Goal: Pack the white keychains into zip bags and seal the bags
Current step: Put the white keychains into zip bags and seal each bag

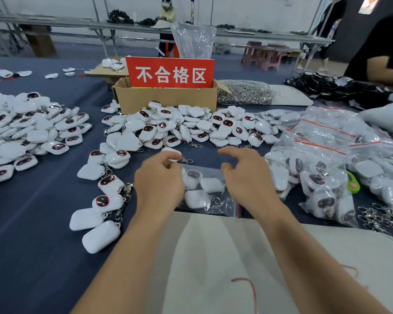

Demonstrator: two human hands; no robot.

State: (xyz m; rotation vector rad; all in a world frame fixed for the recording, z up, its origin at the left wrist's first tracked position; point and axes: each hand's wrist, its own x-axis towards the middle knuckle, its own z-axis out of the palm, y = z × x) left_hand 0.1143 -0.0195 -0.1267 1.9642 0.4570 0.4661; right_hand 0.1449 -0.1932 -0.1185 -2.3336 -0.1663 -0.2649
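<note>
1. Head view is showing the left hand (159, 180) hovering over the blue table (43, 223), its thumb and curled fingers pinching a white keychain (171, 152) whose metal clasp (187, 160) is sticking out to the right
2. The right hand (247, 177) is hanging just beside it, fingers spread and loosely bent, gripping nothing
3. A zip bag (204, 189) is lying flat on the table between the two hands and partly under them, holding at least three keychains, with its red seal strip at the near right end
4. Loose keychains (191, 128) are lying heaped behind the hands, touching a cardboard box (168, 99) that is carrying a red sign (169, 72); a second heap (27, 128) is sitting well apart on the left
5. Filled bags (327, 166) are lying piled on the right, beside a green object (353, 183) and a bunch of spare clasps (379, 216)
6. A white cloth (213, 257) is lying at the near edge under both forearms, and another person's arm (381, 66) is showing at the far right
</note>
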